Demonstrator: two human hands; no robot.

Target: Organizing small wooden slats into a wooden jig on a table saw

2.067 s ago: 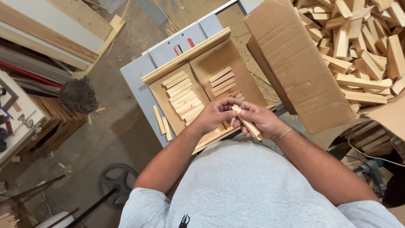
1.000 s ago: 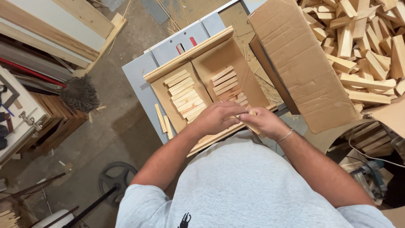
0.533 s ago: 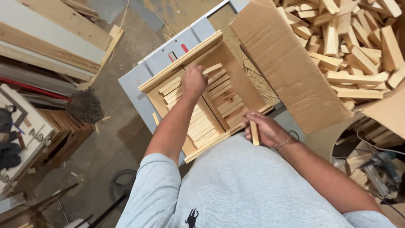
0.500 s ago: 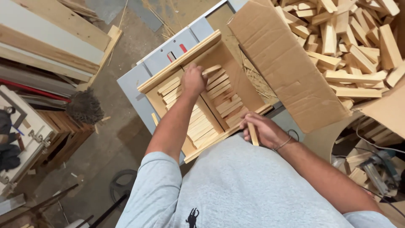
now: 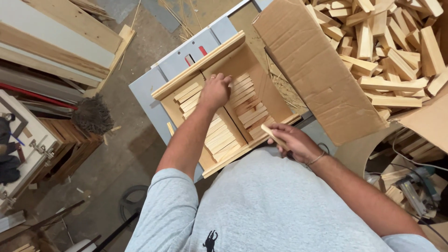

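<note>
The left hand (image 5: 214, 91) reached into the wooden tray (image 5: 196, 58) on the grey saw table (image 5: 149, 91), its fingers lying together on the rows of small wooden slats (image 5: 242, 91) by the middle divider. The right hand (image 5: 291, 140) stayed at the tray's near edge, fingers curled, apparently clamped on one short wooden stick (image 5: 273, 135). A cardboard flap (image 5: 317, 70) lay just right of the tray.

a large cardboard flap (image 5: 322, 74) lay open right of the grey tabletop (image 5: 154, 93). beyond it sat a heap of loose wood offcuts (image 5: 396, 51). a brush head (image 5: 93, 114) and stacked boards (image 5: 56, 42) lay at the left.
</note>
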